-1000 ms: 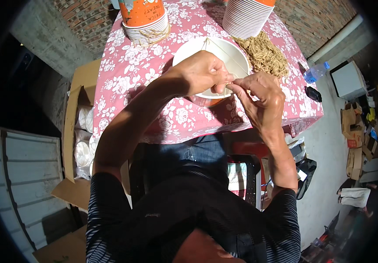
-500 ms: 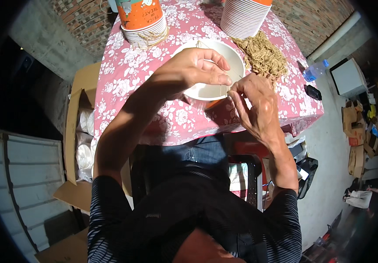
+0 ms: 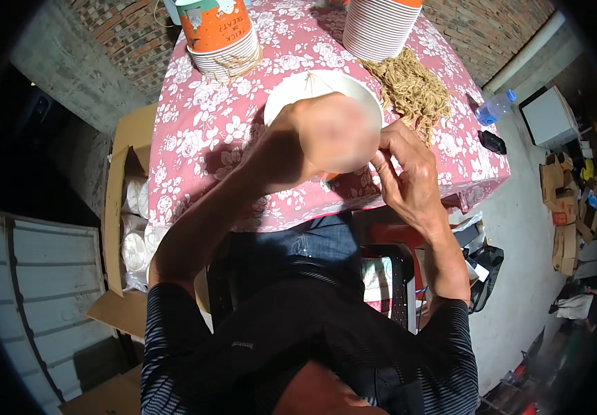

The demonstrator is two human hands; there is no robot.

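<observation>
A white paper bowl (image 3: 297,90) is held over the near edge of the table, its open side facing me. My left hand (image 3: 333,135) lies across its front and grips it, hiding much of the bowl. My right hand (image 3: 409,173) pinches the bowl's lower right edge, just beside the left hand. A thin tan strand (image 3: 314,79) runs across the inside of the bowl near its top. Whether a strand sits between my right fingers is hidden.
The table wears a pink floral cloth (image 3: 208,131). On it stand an orange stack of paper cups (image 3: 219,34), a white stack of cups (image 3: 381,24) and a pile of tan twine (image 3: 412,90). A cardboard box of white cups (image 3: 129,214) sits at left; a bottle (image 3: 496,107) lies at right.
My left hand has slid up and over the front of the bowl. My right hand has dropped from the bowl's front to its lower right edge.
</observation>
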